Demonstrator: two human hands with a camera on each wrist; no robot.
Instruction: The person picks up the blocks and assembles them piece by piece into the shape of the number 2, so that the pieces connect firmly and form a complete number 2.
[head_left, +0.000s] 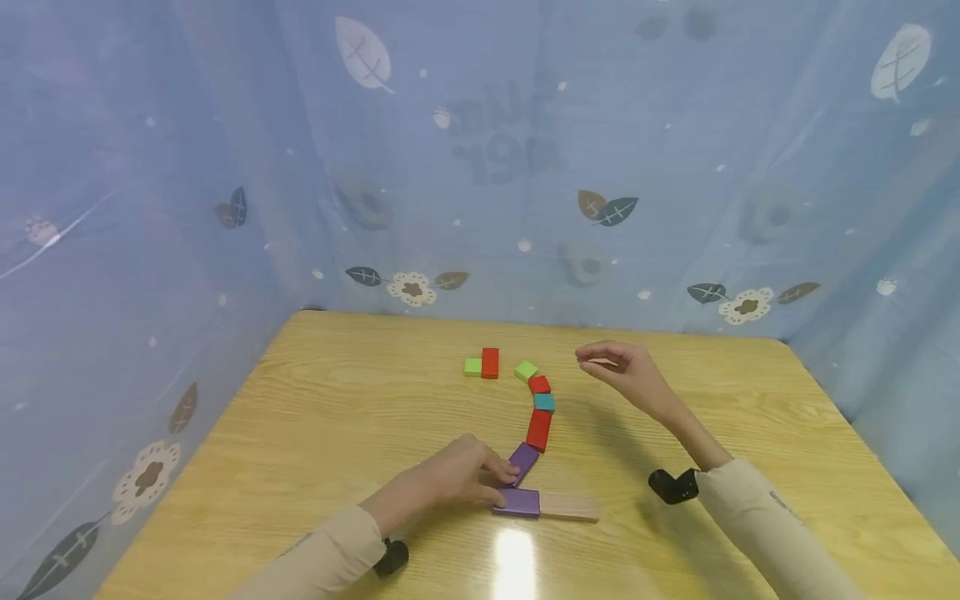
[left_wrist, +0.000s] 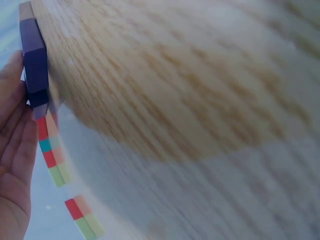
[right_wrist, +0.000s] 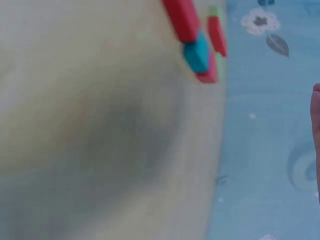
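Observation:
A curved row of blocks lies on the wooden table. From the far end it runs through a green block (head_left: 527, 370), a red block (head_left: 539, 385), a blue block (head_left: 543, 402), a longer red block (head_left: 538, 430) and a purple block (head_left: 523, 463). A second purple block (head_left: 517, 502) lies nearest me, end to end with a plain wooden block (head_left: 568, 507). My left hand (head_left: 457, 477) touches both purple blocks, its thumb at the nearer one and its fingers at the other. My right hand (head_left: 628, 373) hovers right of the row, holding nothing, its thumb and fingers slightly apart.
Left of the row's far end, a green block (head_left: 472, 367) and an upright-looking red block (head_left: 490, 363) sit side by side. A blue patterned curtain (head_left: 480, 167) hangs behind the table (head_left: 337, 417) and along its sides. Black wrist devices (head_left: 672, 487) are worn on both arms.

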